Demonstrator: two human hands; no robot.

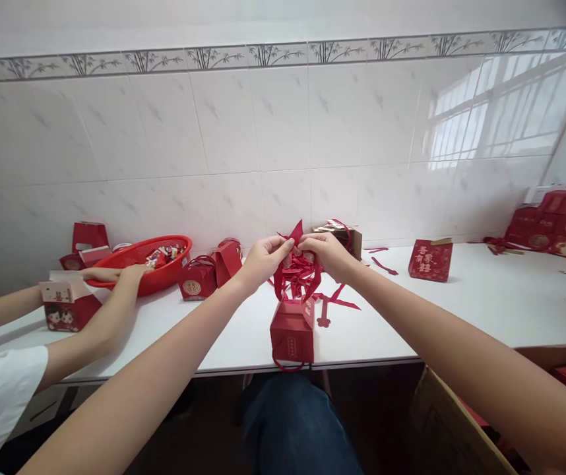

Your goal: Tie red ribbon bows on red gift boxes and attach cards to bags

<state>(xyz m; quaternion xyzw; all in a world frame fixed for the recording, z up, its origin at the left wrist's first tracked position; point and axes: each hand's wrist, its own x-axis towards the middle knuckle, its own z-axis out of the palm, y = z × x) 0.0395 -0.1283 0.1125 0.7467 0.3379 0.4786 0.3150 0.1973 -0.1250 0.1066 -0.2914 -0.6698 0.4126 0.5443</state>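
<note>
Now pinching red ribbon (297, 231) tightly in left hand (263, 261) and right hand (331, 254), apparently mid-knot (hard to see clearly), above the red box (291, 333); next, needing an even pull.

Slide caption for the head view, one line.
Left hand and right hand pinch a flat red ribbon by the top of a tapered red cardboard box on a smooth white tabletop.

the left hand (262, 258) and right hand (330, 254) are pinching a red ribbon (297, 231) above a red box (291, 333), which is sitting at the near edge of a white table (485, 303). loose ribbons (300, 274) are lying behind it. on the left, a co-worker's hands (134, 270) are reaching to a red basket (157, 285) that is holding wrapped sweets (167, 254).
</note>
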